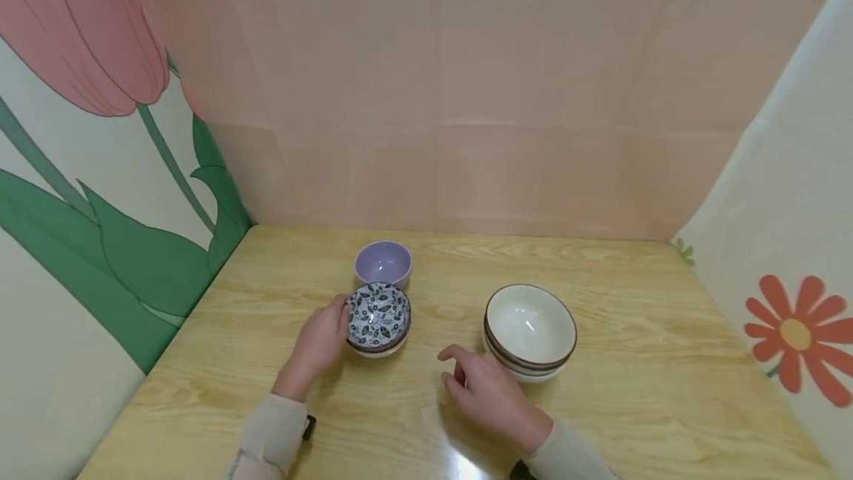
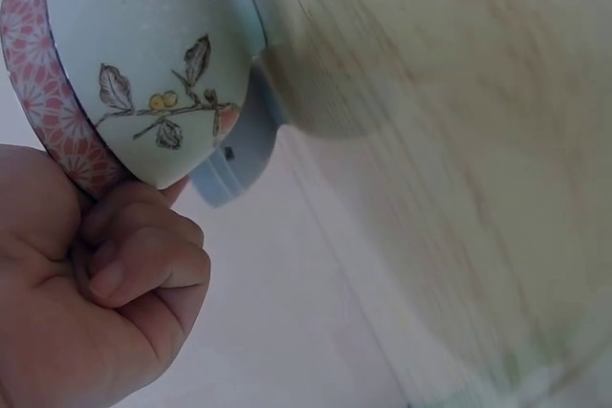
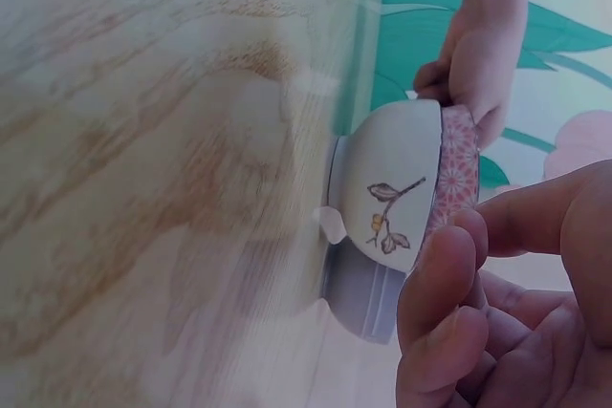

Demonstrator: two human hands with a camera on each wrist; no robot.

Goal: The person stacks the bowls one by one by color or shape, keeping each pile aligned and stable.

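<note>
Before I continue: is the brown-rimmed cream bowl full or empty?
Empty: the head view shows only bare, glossy interior in the brown-rimmed cream bowl.

Wood-grain table (image 1: 653, 384) | pinkish backdrop (image 1: 466, 95) (faintly creased) | tulip print (image 1: 100, 28) | red flower print (image 1: 796, 334)

No readable text, labels or numbers.

Soft light fills the head view, glare (image 1: 466, 467) whitening the table (image 1: 633, 406) at bottom centre; both wrist views look hazy.
</note>
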